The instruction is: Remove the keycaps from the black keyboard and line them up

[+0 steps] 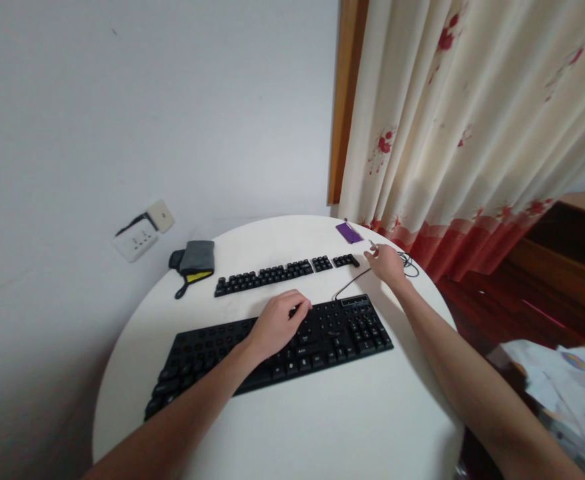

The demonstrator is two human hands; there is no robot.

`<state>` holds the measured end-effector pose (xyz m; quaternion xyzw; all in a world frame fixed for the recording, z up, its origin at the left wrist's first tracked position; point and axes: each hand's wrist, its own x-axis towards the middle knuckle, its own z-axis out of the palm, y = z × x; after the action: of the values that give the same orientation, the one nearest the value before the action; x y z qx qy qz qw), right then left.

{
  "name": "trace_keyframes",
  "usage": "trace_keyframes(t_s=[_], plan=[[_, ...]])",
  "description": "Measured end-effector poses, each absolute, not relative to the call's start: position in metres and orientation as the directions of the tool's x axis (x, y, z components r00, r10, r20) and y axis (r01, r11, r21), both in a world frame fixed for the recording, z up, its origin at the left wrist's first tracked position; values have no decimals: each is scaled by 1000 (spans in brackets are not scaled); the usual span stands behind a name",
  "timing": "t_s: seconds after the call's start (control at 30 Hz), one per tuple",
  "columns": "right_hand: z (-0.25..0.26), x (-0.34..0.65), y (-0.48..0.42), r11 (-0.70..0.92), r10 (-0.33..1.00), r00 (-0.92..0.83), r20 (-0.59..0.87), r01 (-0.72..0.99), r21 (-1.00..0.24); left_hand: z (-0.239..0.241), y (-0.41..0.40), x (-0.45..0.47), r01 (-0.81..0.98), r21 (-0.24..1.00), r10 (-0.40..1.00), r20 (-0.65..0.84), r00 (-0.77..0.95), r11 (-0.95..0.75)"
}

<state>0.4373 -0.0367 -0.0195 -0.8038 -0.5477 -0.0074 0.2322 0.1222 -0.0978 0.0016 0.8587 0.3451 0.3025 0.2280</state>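
Note:
A black keyboard (322, 333) lies slantwise on the round white table (302, 427), with bare key positions showing along its upper rows. My left hand (279, 323) rests on the keyboard's middle, fingers curled in; what is under them, if anything, is hidden. Beyond the keyboard, loose black keycaps (267, 276) stand in a long line of groups. Near the table's far right edge, my right hand (388, 264) is closed in a pinch at a small pale object (373, 244), too small to name. The keyboard's thin black cable (353, 282) runs beneath that hand.
A grey cloth with a yellow underside (198, 257) sits at the table's far left. A flat purple item (349, 233) lies at the back right. Coiled cable (410, 264) is beside my right wrist. Wall sockets (139, 239) and a floral curtain (422, 133) border the table.

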Motion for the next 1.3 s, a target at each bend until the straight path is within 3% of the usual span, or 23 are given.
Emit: trace_keyframes(t_s=[0.17, 0.37, 0.5, 0.77, 0.93, 1.0, 1.3], plan=[[-20, 448, -36, -132, 732, 427, 531, 854, -504, 36, -88, 96, 535, 547, 758, 358, 545, -643], [-21, 443, -35, 76, 669, 408, 621, 794, -604, 65, -74, 20, 701, 524, 875, 292, 386, -484], [-20, 436, -38, 193, 664, 383, 642, 742, -642, 45, -89, -35, 797, 512, 944, 235, 231, -322], [-18, 418, -44, 285, 659, 385, 646, 667, -689, -16, -157, -78, 716, 694, 991, 130, -25, -73], [-19, 406, -51, 319, 642, 373, 670, 665, -675, -32, -178, -78, 629, 763, 959, 268, -97, -150], [-19, 403, -52, 321, 649, 358, 671, 671, -668, -34, -182, -77, 608, 777, 964, 257, -72, -162], [-14, 390, -54, 347, 688, 276, 671, 687, -639, -44, -198, -39, 685, 683, 944, 330, 19, -253]])
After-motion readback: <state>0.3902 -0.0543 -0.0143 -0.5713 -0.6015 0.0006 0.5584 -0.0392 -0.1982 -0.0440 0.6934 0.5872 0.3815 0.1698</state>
